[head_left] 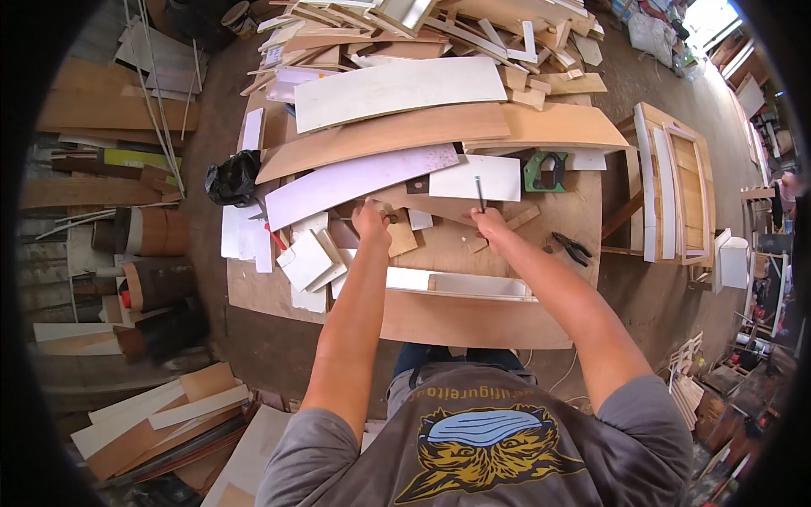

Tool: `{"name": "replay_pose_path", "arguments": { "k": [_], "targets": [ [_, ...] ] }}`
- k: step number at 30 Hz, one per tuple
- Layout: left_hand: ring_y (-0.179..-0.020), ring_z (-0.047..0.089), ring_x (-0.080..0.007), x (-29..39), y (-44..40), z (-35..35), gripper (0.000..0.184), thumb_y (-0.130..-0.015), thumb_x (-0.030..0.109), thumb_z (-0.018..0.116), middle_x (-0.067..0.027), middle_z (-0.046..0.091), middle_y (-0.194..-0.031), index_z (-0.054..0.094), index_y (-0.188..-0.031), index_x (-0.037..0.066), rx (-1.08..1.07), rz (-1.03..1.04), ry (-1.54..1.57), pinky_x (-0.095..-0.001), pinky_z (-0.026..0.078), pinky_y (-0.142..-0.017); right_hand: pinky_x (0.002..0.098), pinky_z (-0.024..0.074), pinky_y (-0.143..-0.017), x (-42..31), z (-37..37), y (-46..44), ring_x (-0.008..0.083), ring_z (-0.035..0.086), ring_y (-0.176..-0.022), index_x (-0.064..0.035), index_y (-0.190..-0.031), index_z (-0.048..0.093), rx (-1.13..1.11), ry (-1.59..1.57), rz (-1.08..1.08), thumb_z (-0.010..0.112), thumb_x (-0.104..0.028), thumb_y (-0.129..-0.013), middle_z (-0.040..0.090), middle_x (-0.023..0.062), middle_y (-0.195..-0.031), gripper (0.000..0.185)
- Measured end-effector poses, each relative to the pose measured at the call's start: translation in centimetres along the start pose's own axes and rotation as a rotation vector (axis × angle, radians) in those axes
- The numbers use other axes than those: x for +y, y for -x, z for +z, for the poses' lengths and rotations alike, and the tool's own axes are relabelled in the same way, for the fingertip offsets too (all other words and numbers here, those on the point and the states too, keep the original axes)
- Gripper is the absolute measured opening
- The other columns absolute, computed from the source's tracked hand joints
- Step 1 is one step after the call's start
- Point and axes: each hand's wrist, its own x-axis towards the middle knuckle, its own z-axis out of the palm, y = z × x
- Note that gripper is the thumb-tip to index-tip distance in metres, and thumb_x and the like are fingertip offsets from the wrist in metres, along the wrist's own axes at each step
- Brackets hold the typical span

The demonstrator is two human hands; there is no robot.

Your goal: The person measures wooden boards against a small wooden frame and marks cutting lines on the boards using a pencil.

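Both arms reach out over a cluttered wooden workbench (253,291). My left hand (372,221) is closed round a small dark object whose end shows beside the fingers; I cannot make out what it is. My right hand (490,225) grips a thin dark pencil-like tool (480,193), which points away from me. A white rectangular panel (475,177) lies just beyond that hand. To the left stretches a long pale board (355,182). Near the bench's front edge, a long box-like wooden piece (473,317) with a white inside lies below my hands.
A green-handled saw (545,171) and black pliers (572,249) lie on the right. A black plastic bag (233,178) sits at the left edge. Stacked boards (397,89) and offcuts cover the far side. A framed panel (676,186) stands beyond the right edge.
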Motion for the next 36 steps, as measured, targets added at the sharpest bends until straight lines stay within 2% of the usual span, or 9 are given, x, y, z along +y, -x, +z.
{"name": "replay_pose_path", "arguments": {
  "k": [3, 7, 11, 17, 18, 22, 28, 31, 36],
  "targets": [
    [-0.079, 0.055, -0.0142, 1.1, -2.2, -0.8, 0.043, -0.102, 0.026, 0.066, -0.0084, 0.063, -0.115, 0.054, -0.137, 0.003, 0.073, 0.242, 0.193, -0.0287, 0.047, -0.064, 0.0326, 0.0499, -0.064, -0.6, 0.7, 1.4, 0.0154, 0.056, -0.074, -0.0072, -0.102, 0.069, 0.118, -0.2, -0.033, 0.056, -0.032, -0.109, 0.062, 0.0037, -0.09, 0.029],
    [-0.071, 0.051, -0.0105, 4.5, -2.9, -2.4, 0.03, -0.102, 0.026, 0.065, -0.0103, 0.066, -0.11, 0.058, -0.12, 0.004, 0.019, 0.168, 0.264, -0.0263, 0.041, -0.055, 0.0313, 0.048, -0.059, -2.3, -0.6, 4.6, 0.0151, 0.054, -0.064, -0.0059, -0.1, 0.067, 0.088, -0.217, -0.075, 0.056, -0.029, -0.109, 0.063, 0.0047, -0.09, 0.027],
    [-0.068, 0.051, -0.0106, 6.1, -3.2, -2.9, 0.028, -0.102, 0.027, 0.066, -0.0089, 0.066, -0.11, 0.059, -0.12, 0.007, -0.008, 0.215, 0.199, -0.027, 0.041, -0.054, 0.0304, 0.0469, -0.059, -3.3, -2.9, 8.4, 0.0141, 0.053, -0.065, -0.0059, -0.1, 0.066, 0.016, -0.239, -0.093, 0.057, -0.031, -0.109, 0.062, 0.004, -0.089, 0.028],
    [-0.098, 0.065, -0.0244, 3.2, -0.9, -2.3, 0.04, -0.099, 0.024, 0.072, -0.0126, 0.063, -0.125, 0.059, -0.133, 0.006, -0.303, -0.113, 0.218, -0.0399, 0.055, -0.076, 0.0291, 0.0477, -0.059, -1.4, -6.7, 11.0, 0.0129, 0.054, -0.065, -0.005, -0.099, 0.067, -0.145, -0.29, -0.125, 0.056, -0.026, -0.108, 0.063, 0.0037, -0.089, 0.026],
    [-0.111, 0.063, -0.0311, 2.2, -1.1, -2.3, 0.043, -0.097, 0.015, 0.071, -0.0137, 0.062, -0.127, 0.06, -0.138, 0.004, -0.273, -0.081, 0.153, -0.046, 0.056, -0.086, 0.0291, 0.0479, -0.059, -0.9, -7.3, 11.1, 0.0124, 0.054, -0.065, -0.0053, -0.099, 0.067, -0.187, -0.282, -0.115, 0.056, -0.027, -0.108, 0.063, 0.0035, -0.089, 0.026],
    [-0.11, 0.064, -0.0314, 0.8, 0.8, -4.0, 0.042, -0.094, -0.002, 0.065, -0.0162, 0.064, -0.127, 0.063, -0.136, 0.001, -0.267, -0.055, 0.066, -0.0489, 0.057, -0.086, 0.0292, 0.0487, -0.06, -0.3, -9.3, 11.8, 0.0105, 0.056, -0.065, -0.0065, -0.101, 0.066, -0.346, -0.171, -0.044, 0.055, -0.029, -0.109, 0.062, 0.0026, -0.09, 0.026],
    [-0.108, 0.067, -0.0295, 2.4, 2.9, -7.7, 0.044, -0.094, -0.007, 0.06, -0.0154, 0.069, -0.123, 0.062, -0.138, 0.002, -0.16, 0.095, 0.109, -0.0429, 0.06, -0.08, 0.025, 0.0441, -0.056, -2.1, -9.8, 13.3, 0.0075, 0.05, -0.056, -0.0073, -0.112, 0.064, -0.496, -0.012, 0.004, 0.046, -0.03, -0.113, 0.062, 0.0009, -0.091, 0.029],
    [-0.111, 0.068, -0.0283, 4.8, 2.3, -9.1, 0.045, -0.098, -0.007, 0.056, -0.0122, 0.068, -0.125, 0.059, -0.141, 0.005, -0.156, 0.149, 0.194, -0.0455, 0.061, -0.087, 0.0251, 0.0401, -0.052, -3.4, -10.4, 12.0, 0.0075, 0.048, -0.054, -0.0092, -0.113, 0.065, -0.346, 0.026, -0.029, 0.047, -0.03, -0.112, 0.061, 0.0008, -0.089, 0.028],
    [-0.13, 0.057, -0.0285, 8.4, 3.0, -8.7, 0.06, -0.095, -0.007, 0.056, -0.0124, 0.057, -0.143, 0.046, -0.152, 0.006, -0.029, 0.29, 0.428, -0.0451, 0.052, -0.103, 0.0319, 0.0458, -0.074, -1.2, -11.7, 4.5, 0.0141, 0.056, -0.082, -0.0003, -0.11, 0.064, 0.161, -0.082, -0.104, 0.074, -0.024, -0.094, 0.062, 0.0033, -0.093, 0.03]
  ]
}}
